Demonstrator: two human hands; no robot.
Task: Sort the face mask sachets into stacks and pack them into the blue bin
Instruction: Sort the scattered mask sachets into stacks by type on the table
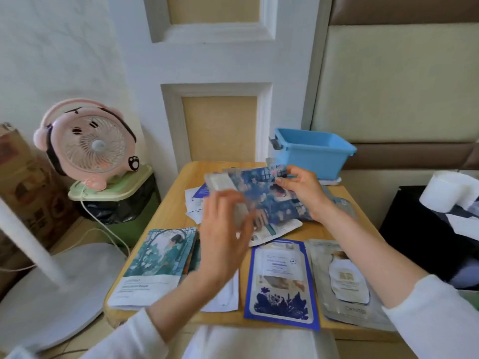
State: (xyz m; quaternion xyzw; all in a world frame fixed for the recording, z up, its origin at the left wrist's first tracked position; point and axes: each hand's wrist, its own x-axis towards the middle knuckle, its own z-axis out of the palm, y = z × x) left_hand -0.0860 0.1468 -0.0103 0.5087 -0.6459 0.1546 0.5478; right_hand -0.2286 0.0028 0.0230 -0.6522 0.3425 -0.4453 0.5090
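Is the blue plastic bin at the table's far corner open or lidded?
Open: the blue plastic bin shows its inner walls, no lid on top. Contents hidden.

soft, even daylight fills the room, with only weak shadows. the left hand [223, 229] is smeared by motion blur. the wide lens bends straight lines near the edges, and fine detail looks soft.

both forearms raised; right hand [300, 193] fingers [283, 181] pinching; left hand [225, 229] blurred, fingers extended.
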